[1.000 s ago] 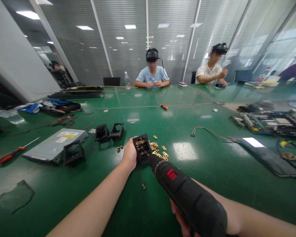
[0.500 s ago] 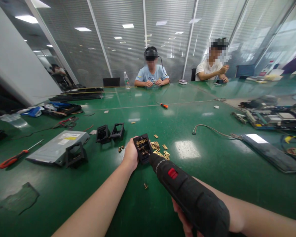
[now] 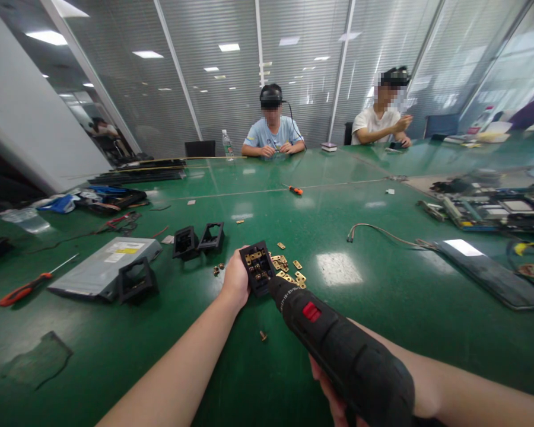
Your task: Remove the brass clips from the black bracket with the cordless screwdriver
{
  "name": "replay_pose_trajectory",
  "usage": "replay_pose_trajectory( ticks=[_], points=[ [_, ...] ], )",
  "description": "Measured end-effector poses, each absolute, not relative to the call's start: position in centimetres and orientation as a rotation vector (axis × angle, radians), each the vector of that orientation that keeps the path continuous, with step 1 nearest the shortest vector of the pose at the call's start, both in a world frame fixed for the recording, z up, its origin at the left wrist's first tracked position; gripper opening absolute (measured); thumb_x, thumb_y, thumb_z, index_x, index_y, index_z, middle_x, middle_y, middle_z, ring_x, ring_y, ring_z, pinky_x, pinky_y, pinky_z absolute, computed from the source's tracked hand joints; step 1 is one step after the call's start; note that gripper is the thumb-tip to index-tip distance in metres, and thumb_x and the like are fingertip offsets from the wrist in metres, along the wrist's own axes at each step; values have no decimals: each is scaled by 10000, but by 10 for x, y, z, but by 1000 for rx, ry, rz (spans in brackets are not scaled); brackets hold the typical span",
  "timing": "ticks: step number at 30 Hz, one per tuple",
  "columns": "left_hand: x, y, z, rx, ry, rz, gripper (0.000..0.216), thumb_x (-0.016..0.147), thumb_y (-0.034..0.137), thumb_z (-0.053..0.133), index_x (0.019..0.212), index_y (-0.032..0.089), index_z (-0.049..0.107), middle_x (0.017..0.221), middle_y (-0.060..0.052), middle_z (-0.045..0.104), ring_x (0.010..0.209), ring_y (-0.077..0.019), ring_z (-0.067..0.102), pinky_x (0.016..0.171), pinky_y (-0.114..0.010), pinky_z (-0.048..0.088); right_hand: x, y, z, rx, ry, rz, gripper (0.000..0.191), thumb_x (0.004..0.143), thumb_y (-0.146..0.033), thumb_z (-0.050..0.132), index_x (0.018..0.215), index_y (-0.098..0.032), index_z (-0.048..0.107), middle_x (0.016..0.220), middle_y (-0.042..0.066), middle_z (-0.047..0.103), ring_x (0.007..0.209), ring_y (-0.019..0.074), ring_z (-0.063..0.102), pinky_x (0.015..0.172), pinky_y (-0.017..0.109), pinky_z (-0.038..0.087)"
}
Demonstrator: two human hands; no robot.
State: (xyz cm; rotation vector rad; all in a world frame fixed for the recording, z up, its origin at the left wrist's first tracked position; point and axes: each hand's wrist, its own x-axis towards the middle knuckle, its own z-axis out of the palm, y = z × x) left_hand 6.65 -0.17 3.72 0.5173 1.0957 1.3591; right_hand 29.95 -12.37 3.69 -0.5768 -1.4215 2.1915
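Note:
My left hand grips a black plastic socket housing by its left side, tilted so that the brass contacts and screws inside face me. In my right hand is a black cordless drill with a red switch on top. Its chuck reaches the housing's lower right edge; the bit's tip is hidden. Small brass plates lie scattered just right of the housing, and a few brass screws sit to its left. One loose screw rests on the green table nearer to me.
Black frames stand to the left, one leaning by a grey disc drive. A red-handled screwdriver lies at far left, an orange one mid-table. Circuit boards and a dark flat panel are at right. Two people sit opposite.
Both hands, the housing and the drill hold almost the same position. The view has shifted very slightly.

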Motion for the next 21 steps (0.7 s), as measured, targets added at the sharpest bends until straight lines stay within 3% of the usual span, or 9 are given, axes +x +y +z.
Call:
replay_pose_trajectory(
  ticks=[8, 17, 21],
  points=[
    [67, -3, 38, 505, 1099, 1364, 303, 849, 337, 492, 965, 149, 699, 775, -85, 756, 689, -240, 736, 629, -341, 587, 299, -118, 30, -484, -1458, 2203, 646, 430, -369, 1038, 888, -129, 651, 707, -36, 593, 649, 100, 510, 568, 212, 349],
    [68, -2, 34, 473, 1124, 1362, 290, 888, 400, 541, 945, 160, 695, 785, -72, 747, 669, -226, 721, 637, -346, 589, 300, -128, 28, -551, -1342, 2136, 649, 375, -230, 1033, 900, -135, 665, 742, -30, 604, 654, 89, 470, 558, 193, 330],
    [67, -1, 33, 455, 1108, 1359, 304, 908, 404, 532, 946, 154, 699, 788, -75, 748, 680, -224, 720, 656, -354, 597, 298, -125, 32, -536, -1312, 2146, 604, 407, -286, 1036, 847, -128, 654, 698, -44, 573, 637, 85, 471, 550, 197, 314]
  ],
)
